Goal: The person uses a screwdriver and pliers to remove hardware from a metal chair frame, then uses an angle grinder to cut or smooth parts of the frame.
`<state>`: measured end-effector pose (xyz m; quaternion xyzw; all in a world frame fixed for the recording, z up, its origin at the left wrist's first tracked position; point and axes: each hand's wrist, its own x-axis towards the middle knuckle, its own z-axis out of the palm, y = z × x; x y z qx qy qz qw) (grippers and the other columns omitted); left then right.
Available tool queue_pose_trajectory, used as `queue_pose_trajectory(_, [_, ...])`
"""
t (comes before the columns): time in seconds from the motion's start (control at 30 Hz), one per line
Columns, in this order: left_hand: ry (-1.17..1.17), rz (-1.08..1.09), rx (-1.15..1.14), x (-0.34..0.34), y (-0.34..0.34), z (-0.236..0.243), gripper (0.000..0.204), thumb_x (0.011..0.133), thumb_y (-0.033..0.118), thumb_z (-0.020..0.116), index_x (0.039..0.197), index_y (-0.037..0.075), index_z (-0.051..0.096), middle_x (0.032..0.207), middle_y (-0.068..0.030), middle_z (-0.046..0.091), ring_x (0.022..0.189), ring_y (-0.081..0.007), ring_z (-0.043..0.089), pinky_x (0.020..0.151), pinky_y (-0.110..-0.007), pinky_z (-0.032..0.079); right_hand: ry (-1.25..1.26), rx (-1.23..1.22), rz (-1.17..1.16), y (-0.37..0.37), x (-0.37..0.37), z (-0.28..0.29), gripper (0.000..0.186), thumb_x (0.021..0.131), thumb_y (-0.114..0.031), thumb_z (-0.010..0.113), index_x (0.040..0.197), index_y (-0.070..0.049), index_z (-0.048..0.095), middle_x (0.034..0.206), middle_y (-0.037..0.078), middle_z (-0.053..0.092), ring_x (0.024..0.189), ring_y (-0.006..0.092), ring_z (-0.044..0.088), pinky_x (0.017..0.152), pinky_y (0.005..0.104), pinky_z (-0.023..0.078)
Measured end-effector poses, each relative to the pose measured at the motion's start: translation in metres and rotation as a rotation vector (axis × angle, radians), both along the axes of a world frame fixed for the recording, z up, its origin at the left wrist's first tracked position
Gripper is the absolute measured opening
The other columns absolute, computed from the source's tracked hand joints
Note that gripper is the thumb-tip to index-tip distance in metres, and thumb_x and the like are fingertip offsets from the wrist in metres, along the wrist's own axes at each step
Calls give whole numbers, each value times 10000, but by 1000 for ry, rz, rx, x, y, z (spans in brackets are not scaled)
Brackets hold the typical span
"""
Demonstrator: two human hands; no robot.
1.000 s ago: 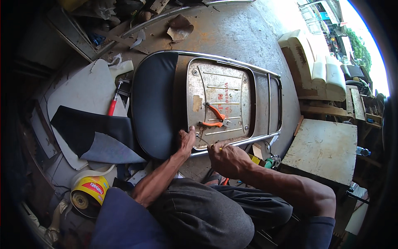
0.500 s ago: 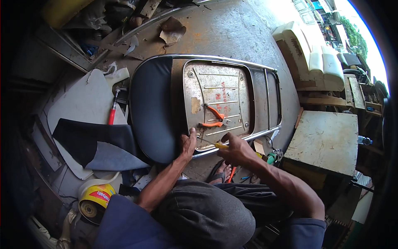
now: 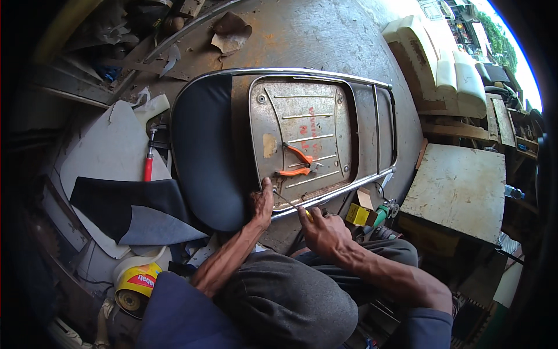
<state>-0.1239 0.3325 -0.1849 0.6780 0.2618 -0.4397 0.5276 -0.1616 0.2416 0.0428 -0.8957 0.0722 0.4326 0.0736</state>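
Observation:
A chair with a chromed tube frame [image 3: 317, 74] lies before me, its bare metal seat pan [image 3: 308, 131] face up beside a dark padded backrest [image 3: 204, 154]. My left hand [image 3: 263, 203] grips the pan's near left corner, thumb over the rim. In my right hand [image 3: 326, 231] is a screwdriver [image 3: 308, 214] with a yellow handle, mostly covered by the fingers. Its thin shaft slants up left to that same corner, close to my left thumb; whether the tip sits in a screw is too small to tell. Orange-handled pliers [image 3: 301, 163] lie spread on the pan.
Left of the chair are black fabric [image 3: 128, 203], a pale board [image 3: 96, 151], a red-handled clamp [image 3: 148, 166] and a yellow-labelled tin [image 3: 136, 285]. To the right stand a worn low table [image 3: 456, 186], a green power tool [image 3: 382, 215] and a cream sofa [image 3: 421, 70].
My right hand has shifted slightly down and turned on the screwdriver, its fingers now covering more of the handle. My left hand stays at the corner. The whole view has shifted a little.

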Motion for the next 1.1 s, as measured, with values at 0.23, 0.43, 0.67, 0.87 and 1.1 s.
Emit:
queue_pose_trajectory(0.23, [36,-14,1,-5,1,0,802,935,587,589,1356,-94,538,1418,-308,511,1351,-360,472,1121,-414,363,-10,221,-1130,6,-11,-20,394,949,-97,536,1314,36,601,1012,195,687,636,244,663,503,354,517])
queue_pose_trajectory(0.43, [34,-38,31,0,12,-7,765,943,566,594,1349,-81,551,1388,-289,544,1317,-342,504,1098,-405,385,112,437,-1892,15,33,-4,379,965,-133,574,1307,29,606,905,115,669,518,140,546,378,271,391])
queue_pose_trajectory(0.67, [101,-106,-29,5,18,-10,651,972,481,596,1334,-60,569,1325,-222,600,1243,-302,548,1063,-395,411,-1,549,-1642,50,8,-44,380,991,-197,523,1298,23,570,892,145,661,548,196,608,395,346,501])
queue_pose_trajectory(0.87, [-145,34,-353,10,14,2,567,1007,409,582,1355,-36,545,1334,-146,586,1183,-214,540,1043,-361,413,193,510,-1486,2,3,-9,388,1018,-236,547,1302,28,534,895,145,676,593,226,643,510,351,518])
queue_pose_trajectory(1.1, [-16,256,-473,8,12,12,593,990,432,629,1368,-17,549,1382,-92,552,1254,-173,498,1101,-351,358,-493,138,-788,7,-37,-57,243,947,-234,643,1077,-32,605,841,208,663,782,394,684,710,458,530])
